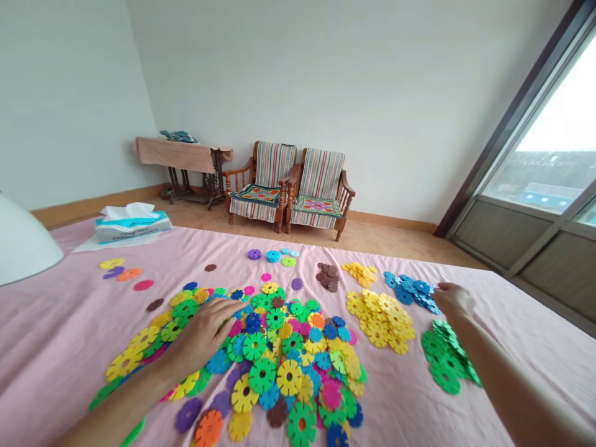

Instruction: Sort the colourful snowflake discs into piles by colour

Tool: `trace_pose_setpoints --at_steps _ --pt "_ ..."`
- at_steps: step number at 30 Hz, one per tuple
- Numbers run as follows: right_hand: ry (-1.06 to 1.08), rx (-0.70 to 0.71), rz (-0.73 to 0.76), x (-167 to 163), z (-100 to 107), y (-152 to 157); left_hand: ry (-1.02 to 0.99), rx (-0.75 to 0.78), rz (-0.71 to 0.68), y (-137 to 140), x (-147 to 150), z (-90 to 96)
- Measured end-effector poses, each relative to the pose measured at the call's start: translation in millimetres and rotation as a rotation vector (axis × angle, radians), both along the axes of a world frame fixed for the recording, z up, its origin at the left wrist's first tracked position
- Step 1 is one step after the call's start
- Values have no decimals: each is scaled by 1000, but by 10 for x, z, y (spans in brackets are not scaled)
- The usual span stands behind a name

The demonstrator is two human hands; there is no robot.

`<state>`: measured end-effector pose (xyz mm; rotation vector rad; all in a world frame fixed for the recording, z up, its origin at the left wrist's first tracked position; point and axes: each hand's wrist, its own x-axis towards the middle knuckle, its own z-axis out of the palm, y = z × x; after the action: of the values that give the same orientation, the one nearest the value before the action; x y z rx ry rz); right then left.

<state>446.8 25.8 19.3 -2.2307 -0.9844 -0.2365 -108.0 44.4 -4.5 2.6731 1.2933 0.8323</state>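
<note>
My left hand (212,326) rests on the left part of a big mixed pile of flat, notched plastic discs (289,377). Its fingers stretch to the right over the pieces, and the fingertips touch or hover just above them. At the right edge of a pile of blue discs (408,288), my right hand (452,299) has its fingers drawn together; whatever they pinch is hidden. Just below that hand lies a pile of green discs (447,360). Yellow discs (380,320) are heaped left of it, with smaller orange-yellow (359,273) and brown discs (328,277) behind.
Single discs lie along the far side, among them a purple disc (254,254) and a red disc (143,285). A tissue box (133,227) and a white rounded object (23,242) stand at left on the pink cloth (516,310). Two wooden armchairs (321,180) are beyond the table.
</note>
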Motion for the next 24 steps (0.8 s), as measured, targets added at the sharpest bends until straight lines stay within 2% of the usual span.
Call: trace_pose_setpoints --at_steps 2,4,9,13,16,19,24 --pt "17 -22 7 -141 9 7 -17 8 -9 3 3 -13" --pt "34 -37 97 -403 8 43 -30 4 -20 3 5 -27" --pt "59 -47 567 -1515 -25 135 -88 -2 20 -20 -7 -43" --pt "21 -44 946 -2502 -16 46 -167 23 103 -29 -24 -24" --pt "3 -44 1183 -3064 15 -30 -197 18 124 -26 -37 -10" --pt "-65 -59 1214 -3456 36 -12 -194 -12 127 -22 -50 -19" --pt "-185 -166 1106 -3816 17 135 -186 -46 123 -17 -57 -48"
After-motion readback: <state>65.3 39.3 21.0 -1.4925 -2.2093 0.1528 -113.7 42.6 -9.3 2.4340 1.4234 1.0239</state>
